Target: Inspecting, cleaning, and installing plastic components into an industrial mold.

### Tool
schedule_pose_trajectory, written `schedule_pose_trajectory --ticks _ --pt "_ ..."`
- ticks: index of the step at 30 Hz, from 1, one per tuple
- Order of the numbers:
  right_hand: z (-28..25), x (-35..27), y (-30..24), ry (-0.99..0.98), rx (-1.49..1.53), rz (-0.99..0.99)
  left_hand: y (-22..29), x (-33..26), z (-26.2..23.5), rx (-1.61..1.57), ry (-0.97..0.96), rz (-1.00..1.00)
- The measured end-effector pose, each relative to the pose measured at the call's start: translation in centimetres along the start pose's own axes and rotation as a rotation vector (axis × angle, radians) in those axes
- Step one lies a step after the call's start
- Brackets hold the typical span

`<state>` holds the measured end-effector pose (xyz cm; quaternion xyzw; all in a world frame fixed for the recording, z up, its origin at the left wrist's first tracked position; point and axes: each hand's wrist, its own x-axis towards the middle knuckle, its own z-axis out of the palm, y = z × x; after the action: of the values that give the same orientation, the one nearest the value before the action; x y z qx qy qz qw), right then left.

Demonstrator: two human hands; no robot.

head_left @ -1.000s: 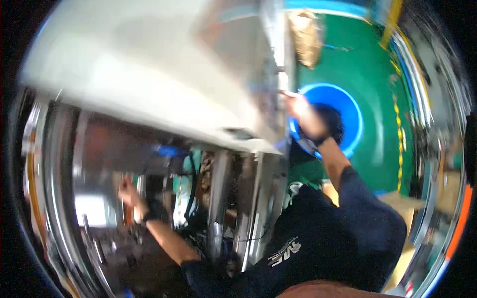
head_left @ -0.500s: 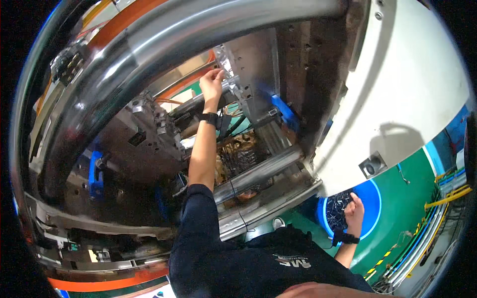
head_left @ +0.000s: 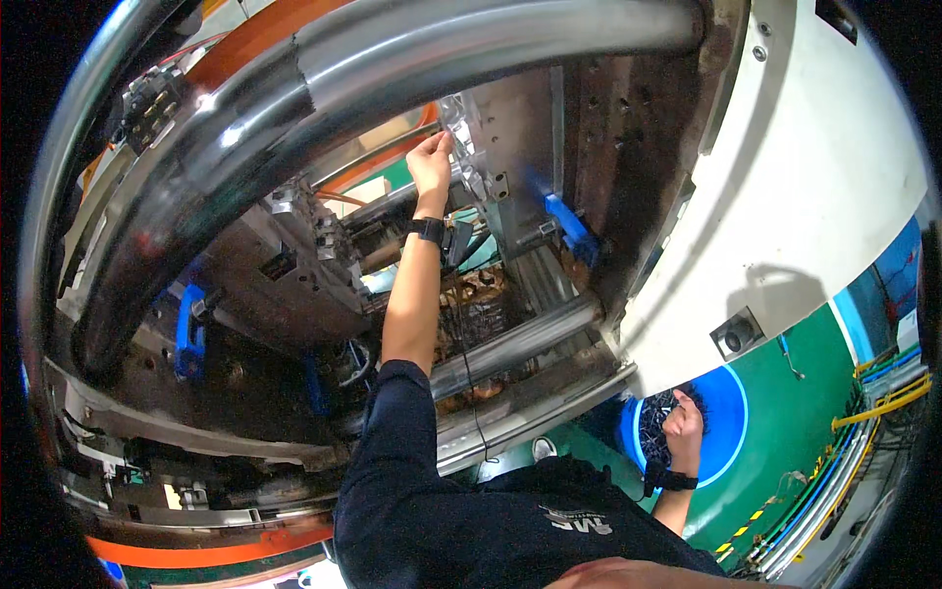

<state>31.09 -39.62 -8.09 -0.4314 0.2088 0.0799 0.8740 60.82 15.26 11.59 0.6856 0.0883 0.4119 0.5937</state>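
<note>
My left hand (head_left: 430,165) reaches between two facing metal mould halves of a large machine. Its thumb and fingers are pinched together beside the shiny metal inserts on the right mould half (head_left: 461,133); whether they touch it or hold a small part, I cannot tell. The left mould half (head_left: 304,231) stands across the gap. Low on the right, my right hand (head_left: 684,422) is closed, its fingers curled, above a blue bucket (head_left: 728,417). Several small dark pieces (head_left: 655,422) lie in the bucket. Anything within the right fingers is hidden.
A thick polished tie bar (head_left: 471,54) arches over the mould, and a lower bar (head_left: 530,339) crosses below my left arm. Blue clamps (head_left: 571,228) (head_left: 189,334) sit on both sides. A white machine panel (head_left: 785,177) stands right, with hoses (head_left: 854,481) near the green floor.
My left hand has shifted slightly right, its pinched fingers closer to the right mould half's inserts. My right hand has moved a little left over the bucket. The view has shifted slightly.
</note>
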Motion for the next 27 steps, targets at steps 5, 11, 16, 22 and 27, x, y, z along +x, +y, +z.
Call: schedule_pose_trajectory --ticks 5,11,16,22,27 --pt "-0.1 0.0 0.5 -0.025 -0.028 -0.021 -0.3 0.3 0.4 -0.036 0.034 0.027" --pt "0.0 0.0 0.6 -0.026 -0.037 -0.02 0.1 -0.2 0.4 0.024 0.073 0.056" --pt "-0.3 0.4 0.8 -0.016 -0.019 0.012 1.2 -1.1 1.2 0.091 0.107 0.007" --pt "0.6 0.2 0.9 -0.014 -0.033 0.041 2.2 -2.2 0.9 0.381 0.002 0.132" --pt "1.9 -0.5 1.4 -0.064 -0.058 0.083 3.1 -1.5 -2.2 0.741 -0.247 0.41"
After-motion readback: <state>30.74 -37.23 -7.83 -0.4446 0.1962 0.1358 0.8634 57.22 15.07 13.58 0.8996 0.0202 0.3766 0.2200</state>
